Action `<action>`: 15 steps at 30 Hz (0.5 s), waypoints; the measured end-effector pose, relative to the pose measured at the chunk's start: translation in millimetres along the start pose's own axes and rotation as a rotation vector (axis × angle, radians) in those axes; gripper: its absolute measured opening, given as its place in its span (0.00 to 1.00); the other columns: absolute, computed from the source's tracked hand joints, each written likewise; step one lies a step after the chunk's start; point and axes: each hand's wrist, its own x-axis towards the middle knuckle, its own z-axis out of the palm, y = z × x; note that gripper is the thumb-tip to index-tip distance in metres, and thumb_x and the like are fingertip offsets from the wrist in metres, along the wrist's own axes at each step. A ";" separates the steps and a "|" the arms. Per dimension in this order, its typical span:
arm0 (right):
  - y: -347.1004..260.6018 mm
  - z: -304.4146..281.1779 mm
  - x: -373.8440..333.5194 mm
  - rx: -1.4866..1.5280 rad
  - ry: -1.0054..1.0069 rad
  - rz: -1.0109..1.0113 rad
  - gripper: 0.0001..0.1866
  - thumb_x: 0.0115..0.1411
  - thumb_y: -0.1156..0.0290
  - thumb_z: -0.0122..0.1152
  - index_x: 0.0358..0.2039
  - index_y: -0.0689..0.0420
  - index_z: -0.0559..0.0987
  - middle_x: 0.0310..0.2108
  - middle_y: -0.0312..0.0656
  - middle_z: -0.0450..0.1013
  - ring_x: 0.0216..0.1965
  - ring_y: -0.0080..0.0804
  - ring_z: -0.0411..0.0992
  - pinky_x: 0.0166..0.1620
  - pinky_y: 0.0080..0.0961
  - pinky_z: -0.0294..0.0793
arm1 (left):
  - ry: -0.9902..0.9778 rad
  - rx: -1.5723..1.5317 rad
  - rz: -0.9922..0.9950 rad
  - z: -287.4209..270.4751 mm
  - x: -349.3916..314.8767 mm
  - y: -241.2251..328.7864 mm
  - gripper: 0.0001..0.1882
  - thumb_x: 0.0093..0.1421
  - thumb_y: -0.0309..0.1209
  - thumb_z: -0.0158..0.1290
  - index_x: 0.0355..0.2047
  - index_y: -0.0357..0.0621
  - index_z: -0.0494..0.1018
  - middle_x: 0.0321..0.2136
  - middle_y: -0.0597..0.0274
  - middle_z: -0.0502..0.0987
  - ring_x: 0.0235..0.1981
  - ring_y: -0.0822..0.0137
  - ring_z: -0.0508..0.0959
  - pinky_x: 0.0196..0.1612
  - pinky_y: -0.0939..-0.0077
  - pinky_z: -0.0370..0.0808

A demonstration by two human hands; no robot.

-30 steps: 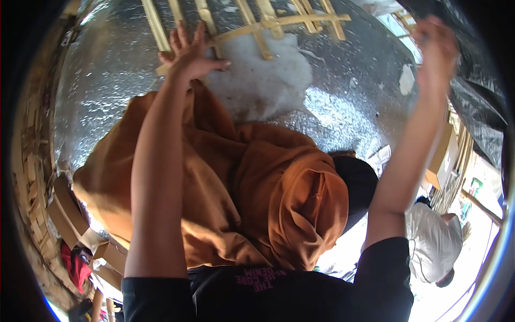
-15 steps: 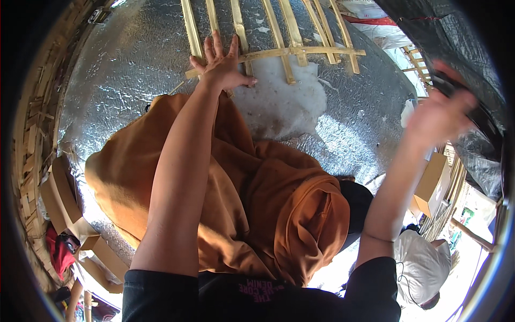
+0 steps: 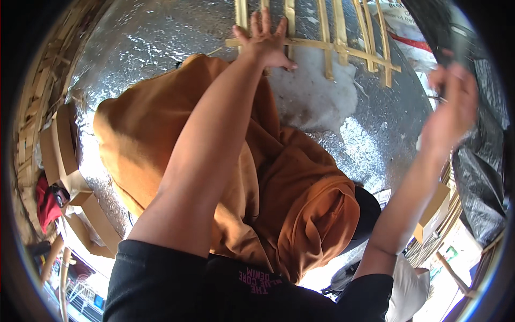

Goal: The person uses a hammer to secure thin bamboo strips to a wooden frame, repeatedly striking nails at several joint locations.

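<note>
Fingers spread, my left hand presses flat on the left end of a lattice of split bamboo strips. A cross strip runs under several long strips there. My right hand is raised off to the right, apart from the lattice, with its fingers closed round a tool. Motion smears this tool; a greyish length shows above the hand, but its kind is unclear. Below the strips spreads a silver foil sheet with a worn white patch. Orange-brown cloth covers my lap.
Woven bamboo wall curves along the left, with opened cardboard boxes and a red cloth near it. At right hang dark plastic sheeting and another cardboard box. A white sack stands lower right.
The view has shifted, so the lattice and my left hand appear farther right and higher. My left hand keeps its place on the strips. My right hand and its tool have swung upward.
</note>
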 end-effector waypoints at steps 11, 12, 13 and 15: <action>28.7 93.1 -25.4 0.157 0.248 -0.278 0.20 0.72 0.57 0.47 0.45 0.62 0.57 0.26 0.48 0.72 0.27 0.34 0.72 0.31 0.27 0.73 | 0.063 -0.016 -0.024 5.8 -0.6 -9.0 0.76 0.42 0.65 0.65 0.71 0.41 0.26 0.73 0.47 0.25 0.73 0.44 0.27 0.61 0.16 0.35; 46.1 107.5 -51.5 0.043 0.140 -0.118 0.19 0.71 0.58 0.47 0.45 0.62 0.58 0.25 0.48 0.72 0.26 0.33 0.73 0.31 0.28 0.73 | 0.063 -0.023 -0.013 4.1 1.0 -4.8 0.76 0.42 0.65 0.65 0.71 0.41 0.26 0.73 0.47 0.25 0.73 0.44 0.27 0.61 0.16 0.35; 65.9 122.3 -79.3 -0.063 -0.014 0.030 0.18 0.71 0.58 0.48 0.44 0.62 0.60 0.24 0.48 0.72 0.26 0.32 0.73 0.31 0.29 0.72 | 0.062 -0.018 -0.016 4.6 0.5 -4.9 0.76 0.41 0.66 0.65 0.71 0.41 0.26 0.73 0.47 0.25 0.73 0.44 0.27 0.61 0.16 0.35; 83.6 134.7 -116.7 -0.458 -0.470 0.297 0.15 0.70 0.60 0.49 0.42 0.61 0.65 0.22 0.50 0.71 0.25 0.32 0.73 0.31 0.32 0.72 | 0.061 -0.028 -0.022 3.7 -2.0 -6.0 0.76 0.41 0.66 0.65 0.71 0.40 0.27 0.73 0.47 0.25 0.73 0.44 0.27 0.61 0.16 0.35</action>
